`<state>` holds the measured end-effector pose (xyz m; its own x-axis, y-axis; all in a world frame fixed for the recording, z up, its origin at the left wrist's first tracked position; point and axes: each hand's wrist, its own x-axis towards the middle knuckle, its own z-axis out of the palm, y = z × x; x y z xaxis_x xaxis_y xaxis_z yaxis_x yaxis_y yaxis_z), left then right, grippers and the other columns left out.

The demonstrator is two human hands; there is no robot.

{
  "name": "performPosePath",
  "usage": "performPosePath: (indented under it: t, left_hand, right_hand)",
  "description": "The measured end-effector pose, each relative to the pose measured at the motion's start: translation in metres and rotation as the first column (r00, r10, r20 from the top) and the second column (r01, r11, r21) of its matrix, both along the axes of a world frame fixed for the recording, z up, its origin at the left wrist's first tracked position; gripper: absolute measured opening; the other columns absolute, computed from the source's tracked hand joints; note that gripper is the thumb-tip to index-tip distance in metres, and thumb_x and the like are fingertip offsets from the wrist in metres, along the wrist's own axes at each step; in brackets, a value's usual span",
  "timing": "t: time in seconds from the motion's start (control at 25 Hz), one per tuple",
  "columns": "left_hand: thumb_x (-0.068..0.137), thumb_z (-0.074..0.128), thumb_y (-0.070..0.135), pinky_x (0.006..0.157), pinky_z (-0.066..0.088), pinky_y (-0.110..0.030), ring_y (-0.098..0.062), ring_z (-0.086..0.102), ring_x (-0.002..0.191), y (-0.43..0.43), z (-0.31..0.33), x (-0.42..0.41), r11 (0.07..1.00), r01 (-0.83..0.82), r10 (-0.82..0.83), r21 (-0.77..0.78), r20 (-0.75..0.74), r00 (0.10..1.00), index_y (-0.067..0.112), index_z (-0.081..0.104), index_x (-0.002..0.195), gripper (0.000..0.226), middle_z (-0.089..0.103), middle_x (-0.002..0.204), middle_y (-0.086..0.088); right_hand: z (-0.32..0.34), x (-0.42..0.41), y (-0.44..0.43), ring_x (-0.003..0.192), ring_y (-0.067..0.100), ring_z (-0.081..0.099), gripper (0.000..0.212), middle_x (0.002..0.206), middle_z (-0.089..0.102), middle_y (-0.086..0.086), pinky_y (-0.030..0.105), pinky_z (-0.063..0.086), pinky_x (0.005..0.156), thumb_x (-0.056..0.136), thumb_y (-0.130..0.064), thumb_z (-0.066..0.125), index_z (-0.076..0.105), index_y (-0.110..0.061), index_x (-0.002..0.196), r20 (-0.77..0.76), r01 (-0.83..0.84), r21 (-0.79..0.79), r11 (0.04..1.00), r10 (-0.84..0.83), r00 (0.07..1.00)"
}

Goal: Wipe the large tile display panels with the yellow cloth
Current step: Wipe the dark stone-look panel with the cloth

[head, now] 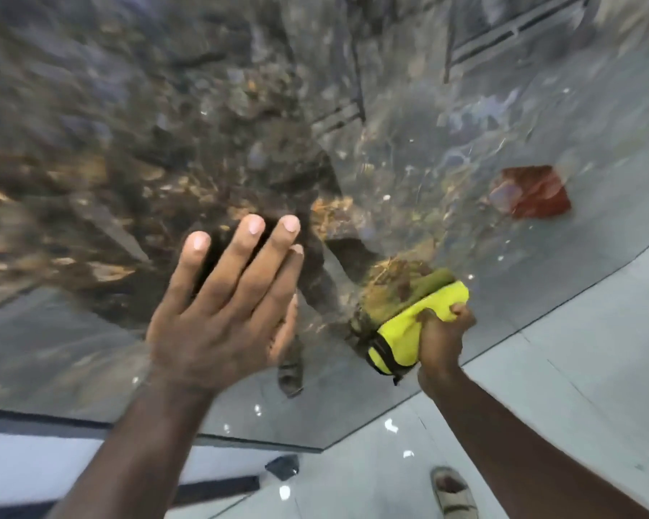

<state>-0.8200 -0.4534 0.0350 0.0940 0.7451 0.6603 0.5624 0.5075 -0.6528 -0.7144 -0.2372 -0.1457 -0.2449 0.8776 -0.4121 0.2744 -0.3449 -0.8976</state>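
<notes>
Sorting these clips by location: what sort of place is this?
Probably a tile showroom: a large glossy marble-look display panel, a yellow cloth held against it, and a polished tiled floor below.

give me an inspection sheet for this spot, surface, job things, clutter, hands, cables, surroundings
surface: tile panel, dark and glossy, marbled brown and grey, with reflections; the view is blurred.
job's things: yellow cloth, bunched, with a dark trim, pressed against the lower part of the panel.
clutter: small dark object on the floor by the panel's bottom edge; reddish patch on the panel, mark or reflection, cannot tell.
grippers: left hand flat on the panel, fingers straight; right hand grips the cloth.
cables: nothing seen.
surroundings: light glossy floor tiles; a sandalled foot at the bottom.
</notes>
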Motion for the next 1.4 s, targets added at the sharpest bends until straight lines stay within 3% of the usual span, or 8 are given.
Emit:
performPosePath:
  t: [0.28,0.48,0.64,0.8,0.96,1.16,1.32,1.4]
  left_hand:
    - [0.087,0.077,0.039,0.132,0.022,-0.057,-0.033,0.042,0.154,-0.003,0.0,0.0,0.999,-0.036,0.036,-0.019,-0.038,0.999,0.01,0.065,0.151,0.071,0.053,0.164,-0.009]
    - [0.091,0.072,0.038,0.131,0.024,-0.056,-0.03,0.043,0.155,-0.004,0.007,0.001,0.999,0.009,-0.008,-0.04,0.032,0.999,0.01,0.063,0.153,0.068,0.05,0.167,-0.008]
    - [0.098,0.064,0.03,0.137,0.013,-0.051,-0.027,0.032,0.162,-0.032,0.022,0.007,0.99,0.111,-0.087,-0.088,0.244,0.966,0.01,0.054,0.16,0.066,0.037,0.175,-0.008]
    - [0.099,0.066,0.028,0.135,0.017,-0.055,-0.028,0.034,0.161,-0.098,0.036,0.008,0.997,0.062,-0.071,0.043,0.262,0.962,0.01,0.061,0.154,0.058,0.04,0.173,-0.009]
    - [0.098,0.066,0.026,0.132,0.023,-0.059,-0.032,0.042,0.156,-0.163,0.051,-0.006,0.989,0.076,-0.105,0.127,0.234,0.966,0.006,0.068,0.144,0.05,0.048,0.167,-0.013]
    - [0.097,0.064,0.025,0.134,0.021,-0.057,-0.033,0.037,0.16,-0.196,0.053,-0.018,0.995,0.073,-0.086,0.066,0.233,0.969,0.006,0.065,0.147,0.053,0.041,0.172,-0.014]
    - [0.097,0.064,0.027,0.133,0.022,-0.057,-0.033,0.038,0.16,-0.198,0.049,-0.026,0.995,0.077,-0.088,0.063,0.188,0.978,0.007,0.064,0.148,0.055,0.041,0.172,-0.014]
    - [0.098,0.063,0.029,0.132,0.02,-0.057,-0.033,0.039,0.158,-0.189,0.047,-0.024,0.99,0.076,-0.098,0.119,0.186,0.978,0.008,0.066,0.146,0.052,0.044,0.171,-0.013]
  right_hand:
    - [-0.018,0.004,-0.004,0.099,0.038,0.063,0.061,0.109,0.063,0.011,0.054,0.055,0.092,0.07,-0.023,0.075,0.045,-0.023,0.123,-0.052,-0.05,-0.253,0.966,0.038,0.998]
    - [0.004,-0.005,-0.019,0.092,0.03,0.058,0.042,0.113,0.061,0.012,0.052,0.051,0.096,0.089,-0.021,0.068,0.04,-0.029,0.119,-0.061,0.068,-0.209,0.976,-0.083,0.995]
    - [0.059,-0.004,-0.048,0.089,0.0,0.057,0.04,0.105,0.055,-0.015,0.026,0.047,0.08,0.094,-0.01,0.065,0.044,-0.026,0.125,-0.22,0.069,0.126,0.99,-0.04,0.975]
    - [0.124,-0.017,-0.104,0.106,0.02,0.054,0.04,0.113,0.053,-0.009,0.024,0.041,0.083,0.092,-0.022,0.058,0.038,-0.026,0.126,-0.289,0.143,0.419,0.897,-0.018,0.957]
    - [0.165,-0.021,-0.189,0.115,0.008,0.044,0.056,0.131,0.048,-0.005,0.019,0.034,0.102,0.086,-0.019,0.064,0.044,-0.017,0.137,-0.11,-0.084,0.89,0.447,0.391,0.914]
    - [0.179,-0.044,-0.178,0.126,0.029,0.052,0.05,0.13,0.049,0.004,0.025,0.033,0.093,0.095,-0.011,0.063,0.045,-0.014,0.142,-0.411,0.283,0.366,0.887,-0.118,0.904]
    - [0.161,-0.024,-0.217,0.108,0.016,0.046,0.059,0.126,0.051,0.001,0.027,0.035,0.087,0.086,-0.015,0.07,0.043,-0.021,0.138,-0.016,-0.125,0.93,0.344,0.38,0.925]
    - [0.146,-0.027,-0.193,0.11,0.014,0.047,0.056,0.127,0.049,0.0,0.029,0.037,0.088,0.089,-0.011,0.067,0.042,-0.019,0.138,-0.101,-0.044,0.867,0.496,0.261,0.96]
